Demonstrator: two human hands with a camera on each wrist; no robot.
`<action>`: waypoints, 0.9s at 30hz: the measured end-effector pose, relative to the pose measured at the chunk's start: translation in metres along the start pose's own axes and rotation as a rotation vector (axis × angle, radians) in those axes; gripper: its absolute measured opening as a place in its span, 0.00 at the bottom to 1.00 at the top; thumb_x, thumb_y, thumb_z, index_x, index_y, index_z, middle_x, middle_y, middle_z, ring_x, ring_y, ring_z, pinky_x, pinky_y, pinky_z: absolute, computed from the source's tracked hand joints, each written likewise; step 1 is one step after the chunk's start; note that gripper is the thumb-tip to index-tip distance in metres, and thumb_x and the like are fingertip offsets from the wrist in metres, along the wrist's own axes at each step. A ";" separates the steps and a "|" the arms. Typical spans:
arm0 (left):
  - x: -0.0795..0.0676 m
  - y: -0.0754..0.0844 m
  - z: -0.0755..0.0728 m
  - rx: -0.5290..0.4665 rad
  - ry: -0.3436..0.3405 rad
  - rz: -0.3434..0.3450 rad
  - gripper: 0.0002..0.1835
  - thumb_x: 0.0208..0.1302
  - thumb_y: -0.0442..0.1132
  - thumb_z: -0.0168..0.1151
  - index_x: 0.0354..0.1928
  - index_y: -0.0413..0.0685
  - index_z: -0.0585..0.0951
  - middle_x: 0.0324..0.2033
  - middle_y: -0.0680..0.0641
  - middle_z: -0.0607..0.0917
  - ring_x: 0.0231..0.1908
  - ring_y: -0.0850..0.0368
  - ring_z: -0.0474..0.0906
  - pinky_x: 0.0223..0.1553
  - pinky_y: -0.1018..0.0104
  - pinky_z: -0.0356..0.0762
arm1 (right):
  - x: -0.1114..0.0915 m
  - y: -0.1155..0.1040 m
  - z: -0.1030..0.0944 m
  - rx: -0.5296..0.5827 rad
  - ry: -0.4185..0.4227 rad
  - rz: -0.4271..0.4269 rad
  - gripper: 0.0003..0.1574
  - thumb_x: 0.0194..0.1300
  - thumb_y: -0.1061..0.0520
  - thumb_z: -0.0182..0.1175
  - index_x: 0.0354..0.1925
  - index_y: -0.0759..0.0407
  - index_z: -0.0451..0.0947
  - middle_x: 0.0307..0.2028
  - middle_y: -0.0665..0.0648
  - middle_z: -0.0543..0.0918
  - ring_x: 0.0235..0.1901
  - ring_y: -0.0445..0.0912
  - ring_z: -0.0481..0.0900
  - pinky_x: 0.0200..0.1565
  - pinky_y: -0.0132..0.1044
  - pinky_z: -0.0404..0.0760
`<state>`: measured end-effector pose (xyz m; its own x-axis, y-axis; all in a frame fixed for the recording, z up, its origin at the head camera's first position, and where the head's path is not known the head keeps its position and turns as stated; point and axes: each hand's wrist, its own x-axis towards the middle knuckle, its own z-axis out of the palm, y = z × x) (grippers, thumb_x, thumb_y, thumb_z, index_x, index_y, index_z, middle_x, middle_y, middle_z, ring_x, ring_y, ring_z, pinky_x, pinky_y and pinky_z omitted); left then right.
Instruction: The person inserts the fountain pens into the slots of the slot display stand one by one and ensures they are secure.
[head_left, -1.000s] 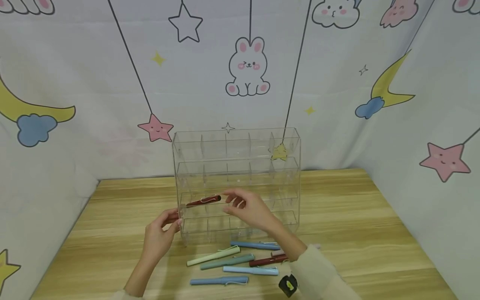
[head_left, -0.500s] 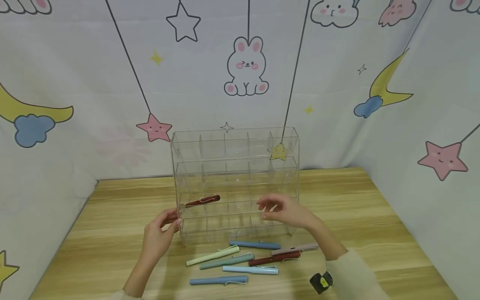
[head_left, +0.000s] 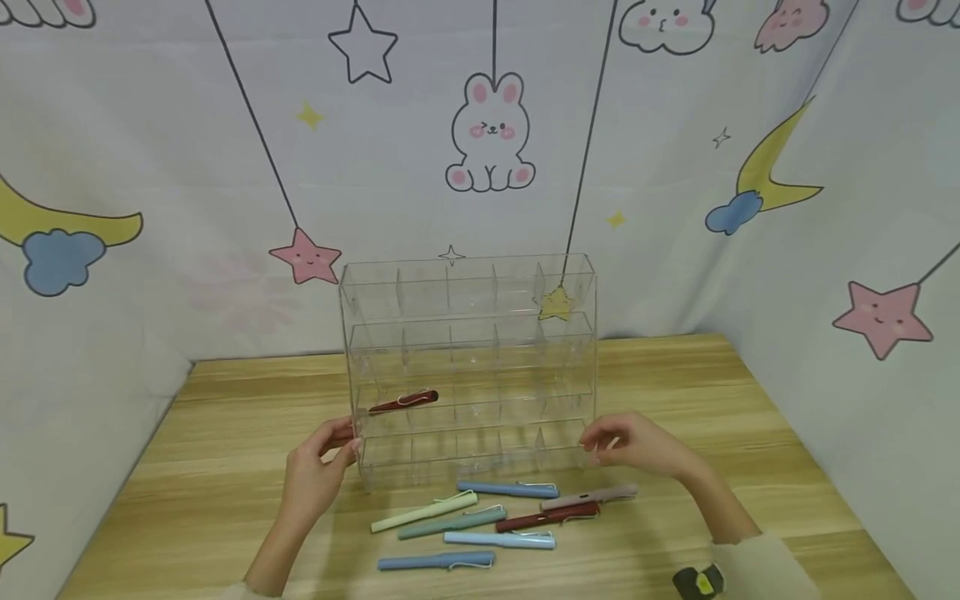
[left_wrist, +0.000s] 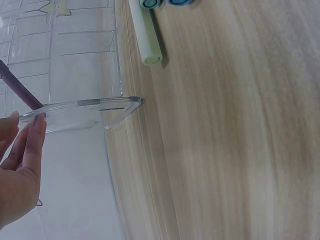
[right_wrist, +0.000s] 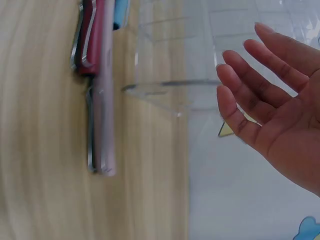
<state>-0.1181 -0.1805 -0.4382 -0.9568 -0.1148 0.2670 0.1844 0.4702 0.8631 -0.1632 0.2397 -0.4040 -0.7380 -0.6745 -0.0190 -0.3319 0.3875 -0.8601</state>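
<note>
A clear plastic rack (head_left: 472, 333) with tiered, divided compartments stands upright on the table. My left hand (head_left: 318, 467) pinches its left side panel between thumb and fingers, low down; in the left wrist view the fingertips (left_wrist: 36, 125) sit at the panel's edge. One dark red pen (head_left: 405, 402) lies slanted in the rack's third tier from the top, at the left end. At the lower right corner, my right hand (head_left: 637, 442) has its fingers loosely bent at the side panel. The right wrist view shows this hand (right_wrist: 285, 107) with nothing in it.
Several pens lie in front of the rack: a blue pen (head_left: 508, 489), a pale green pen (head_left: 424, 512), a teal pen (head_left: 452, 522), a light blue pen (head_left: 498, 541), another blue pen (head_left: 435, 561), a dark red pen (head_left: 547, 517) and a pinkish pen (head_left: 588, 497). A printed curtain (head_left: 652, 275) hangs behind.
My right hand has moved right and down, from beside the dark red pen in the rack to the rack's right side. The left hand keeps its hold; the pen stays in the rack.
</note>
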 end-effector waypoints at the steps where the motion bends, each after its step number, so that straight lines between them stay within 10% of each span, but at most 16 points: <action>1: 0.000 0.000 0.000 0.004 0.002 -0.001 0.15 0.57 0.25 0.60 0.48 0.33 0.77 0.37 0.39 0.81 0.37 0.58 0.79 0.33 0.75 0.81 | -0.004 0.004 0.000 -0.001 -0.006 0.007 0.13 0.59 0.65 0.60 0.43 0.69 0.77 0.36 0.59 0.80 0.35 0.53 0.78 0.35 0.35 0.81; 27: 0.000 0.000 0.000 0.004 -0.003 -0.015 0.15 0.57 0.25 0.59 0.49 0.33 0.76 0.38 0.38 0.81 0.38 0.51 0.80 0.34 0.73 0.81 | -0.052 0.076 0.037 -0.205 0.258 0.130 0.16 0.46 0.61 0.69 0.37 0.59 0.80 0.35 0.52 0.77 0.37 0.47 0.70 0.42 0.34 0.69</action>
<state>-0.1181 -0.1808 -0.4381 -0.9602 -0.1192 0.2526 0.1692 0.4716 0.8654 -0.1289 0.2812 -0.4873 -0.8972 -0.4405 0.0307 -0.3173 0.5949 -0.7385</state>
